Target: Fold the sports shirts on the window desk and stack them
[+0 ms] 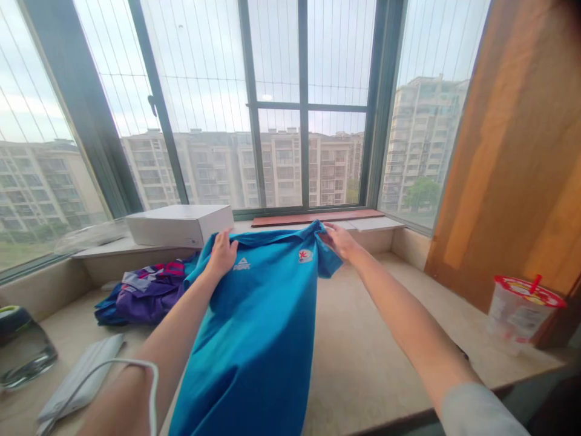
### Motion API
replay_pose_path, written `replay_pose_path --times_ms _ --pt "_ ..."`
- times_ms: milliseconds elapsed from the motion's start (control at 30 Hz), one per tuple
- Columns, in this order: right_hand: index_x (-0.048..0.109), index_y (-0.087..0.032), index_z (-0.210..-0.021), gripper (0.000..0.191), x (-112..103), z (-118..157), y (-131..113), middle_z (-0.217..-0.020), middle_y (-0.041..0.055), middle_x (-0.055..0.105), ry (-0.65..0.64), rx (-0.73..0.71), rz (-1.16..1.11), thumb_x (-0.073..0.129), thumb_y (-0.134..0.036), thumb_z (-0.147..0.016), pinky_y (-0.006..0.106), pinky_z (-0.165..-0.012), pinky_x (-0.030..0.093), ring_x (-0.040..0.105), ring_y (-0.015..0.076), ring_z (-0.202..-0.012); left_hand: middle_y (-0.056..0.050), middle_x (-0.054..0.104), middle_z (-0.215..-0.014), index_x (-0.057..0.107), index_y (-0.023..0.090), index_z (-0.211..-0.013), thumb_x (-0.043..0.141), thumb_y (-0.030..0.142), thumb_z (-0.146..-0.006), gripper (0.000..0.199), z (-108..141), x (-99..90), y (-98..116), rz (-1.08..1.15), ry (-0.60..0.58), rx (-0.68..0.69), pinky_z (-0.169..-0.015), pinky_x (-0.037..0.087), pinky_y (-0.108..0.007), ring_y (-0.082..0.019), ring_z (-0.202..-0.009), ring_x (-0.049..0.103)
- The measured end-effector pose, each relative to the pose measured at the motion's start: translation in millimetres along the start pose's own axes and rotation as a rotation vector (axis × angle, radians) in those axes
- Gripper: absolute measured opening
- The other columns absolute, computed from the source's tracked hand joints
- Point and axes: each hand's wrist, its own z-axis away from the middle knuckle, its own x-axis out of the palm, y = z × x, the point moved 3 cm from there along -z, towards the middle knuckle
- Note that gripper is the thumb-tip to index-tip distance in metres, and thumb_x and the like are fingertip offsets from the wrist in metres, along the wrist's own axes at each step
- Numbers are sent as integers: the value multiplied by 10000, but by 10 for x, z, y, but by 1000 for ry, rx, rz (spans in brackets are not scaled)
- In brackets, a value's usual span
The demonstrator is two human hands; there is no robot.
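A blue T-shirt (267,315) with a white logo and a small red-and-white emblem on its chest hangs stretched between my two hands over the stone ledge. My left hand (222,253) grips it near the shoulder on the left, thumb on the front of the cloth. With my right hand (339,240) I pinch the other shoulder, where the sleeve droops beside the fingers. The shirt's lower part runs down toward me and out of the bottom of the view. Behind my left forearm lies a heap of purple and blue clothes (149,293).
A white box (179,224) stands on the sill at the left. Nearer on the left are a water bottle (22,348) and a white power bank (84,375) with a cable. A plastic cup (520,315) with a red lid and straw stands at the right, by the wooden panel (494,169).
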Motion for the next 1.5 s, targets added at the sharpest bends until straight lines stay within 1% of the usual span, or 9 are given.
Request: replay_pose_path --times_ms 167,367,500,633,833,1033,1233,1400,1500 --pt "713 -172 -1121 343 -19 247 492 -1184 156 724 -142 7 319 696 -386 -853 509 -1081 445 608 323 -1231 -97 614 -1282 597 175 -1280 635 366 -969 367 603 457 -120 -90 -352 -15 -901 566 -447 -249 -1085 640" --pt "747 -187 -1137 330 73 1214 1017 -1268 153 704 -392 -22 573 681 -342 -853 518 -1081 446 632 355 -1204 -118 630 -1298 613 180 -1278 620 367 -975 357 1323 702 -441 -189 -715 -49 -957 543 -470 -265 -1128 642" --pt "675 -188 -1310 424 -1 1849 1066 -1378 155 638 -498 -88 694 562 -381 -950 526 -1101 441 589 351 -1275 -213 620 -1368 633 139 -1309 519 294 -980 381 1573 705 -529 -256 -824 -63 -1078 458 -504 -353 -1288 581" --pt "616 -292 -1391 464 -191 2424 846 -1486 94 556 -569 -31 603 550 -479 -972 517 -1162 389 503 325 -1377 -207 543 -1466 605 136 -1363 469 264 -986 421 1696 529 -230 -301 -816 10 -1153 373 -534 -369 -1386 484" --pt "575 -326 -1427 661 -284 3072 499 -1585 77 433 -847 121 573 760 -514 -821 477 -1212 322 405 337 -1449 -118 643 -1372 629 219 -1321 504 320 -998 360 2018 -4 727 -173 -889 193 -1138 415 -517 -312 -1263 605" --pt "652 -302 -1312 480 -157 3291 500 -1585 79 427 -860 -10 688 750 -366 -846 488 -1204 337 402 342 -1451 -57 734 -1085 704 252 -1045 599 334 -945 166 2412 -488 1234 -62 -1115 154 -954 552 -396 -258 -1012 693" --pt "709 -281 -1189 325 -101 3273 682 -1483 76 562 -813 -114 745 690 -213 -871 514 -1182 378 481 322 -1400 -85 497 -1536 518 305 -1453 784 286 -788 716 2703 -615 1151 -7 -1267 121 -1174 379 -535 -362 -1397 471" --pt "733 -271 -1116 221 -132 3233 757 -1373 73 654 -756 -254 652 552 -301 -993 446 -1125 460 573 279 -1312 -68 618 -1420 667 270 -1238 670 143 -842 415 2838 -537 1087 52 -1179 82 -1183 372 -505 -315 -1329 552" --pt "721 -261 -1112 264 -157 3146 773 -1305 77 690 -645 -234 601 477 -325 -1034 416 -1101 476 618 248 -1244 -52 704 -1271 700 254 -1086 627 137 -863 263 2907 -506 1005 181 -1044 11 -1090 472 -405 -265 -1177 647"
